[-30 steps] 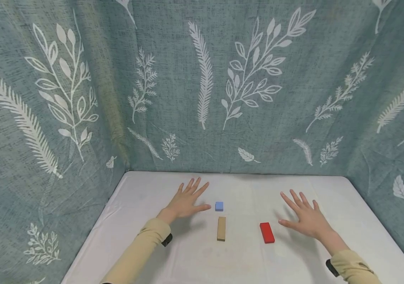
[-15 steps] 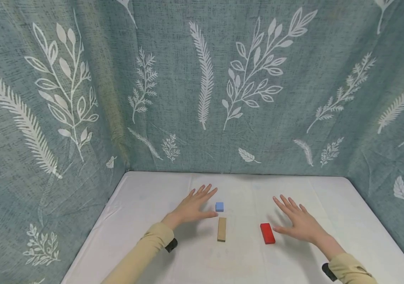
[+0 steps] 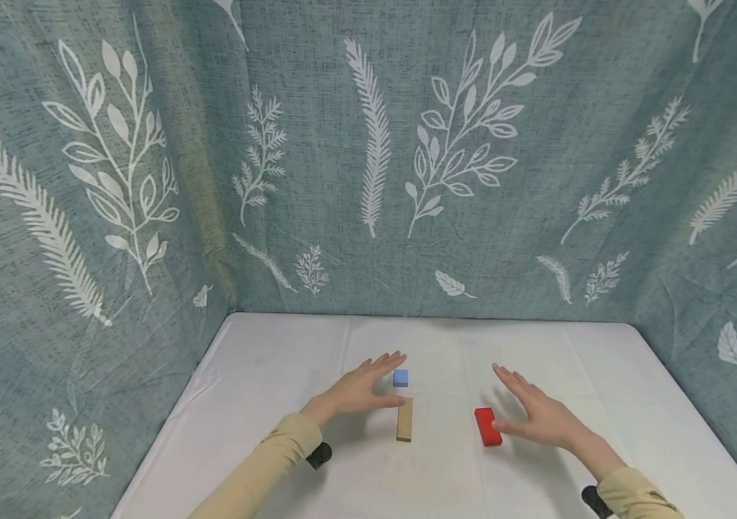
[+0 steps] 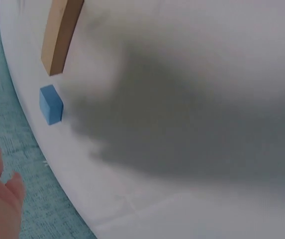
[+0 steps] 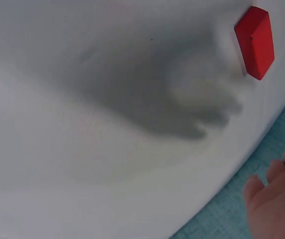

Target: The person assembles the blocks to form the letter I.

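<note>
Three blocks lie on the white table: a small blue cube (image 3: 400, 378), a long wooden block (image 3: 404, 422) nearer the front, and a red block (image 3: 488, 427) to their right. Above the table my left hand (image 3: 358, 387) hovers beside the cube, thumb over the far end of the wooden block, holding nothing. My right hand (image 3: 543, 414) is also raised and holds nothing; its thumb overlaps the red block's right edge in the head view. The left wrist view shows the blue cube (image 4: 51, 105) and wooden block (image 4: 60, 37) apart. The red block (image 5: 255, 42) shows in the right wrist view.
A white cloth covers the table (image 3: 446, 483). Behind it and along both sides hangs a green-blue curtain (image 3: 329, 180) with white leaf prints. Dark wrist cameras sit under both sleeves, and the hands cast shadows on the cloth.
Both hands have moved inward and slightly toward the front, the left toward the cube and wooden block, the right toward the red block. Their spread fingers have drawn closer together. The blocks stay put.
</note>
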Demonstrator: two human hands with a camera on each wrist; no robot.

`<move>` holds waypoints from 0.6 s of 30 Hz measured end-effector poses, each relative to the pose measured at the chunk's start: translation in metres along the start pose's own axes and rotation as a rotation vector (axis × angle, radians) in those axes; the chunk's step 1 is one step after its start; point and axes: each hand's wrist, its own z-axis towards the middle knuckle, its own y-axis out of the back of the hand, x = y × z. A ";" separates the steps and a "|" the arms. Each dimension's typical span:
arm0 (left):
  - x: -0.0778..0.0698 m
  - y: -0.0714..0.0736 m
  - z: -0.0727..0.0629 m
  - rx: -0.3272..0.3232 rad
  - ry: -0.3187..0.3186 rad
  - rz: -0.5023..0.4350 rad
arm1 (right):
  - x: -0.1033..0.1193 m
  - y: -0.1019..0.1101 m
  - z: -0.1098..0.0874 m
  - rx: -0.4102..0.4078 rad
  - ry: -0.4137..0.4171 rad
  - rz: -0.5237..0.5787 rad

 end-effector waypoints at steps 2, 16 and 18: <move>0.000 -0.003 0.001 0.011 0.003 -0.028 | 0.002 0.000 0.000 0.019 -0.013 0.033; 0.004 -0.021 0.002 0.022 -0.043 -0.232 | 0.005 -0.011 -0.002 0.080 0.030 0.186; 0.004 -0.023 0.002 0.032 -0.047 -0.258 | 0.004 -0.014 -0.002 0.080 0.046 0.195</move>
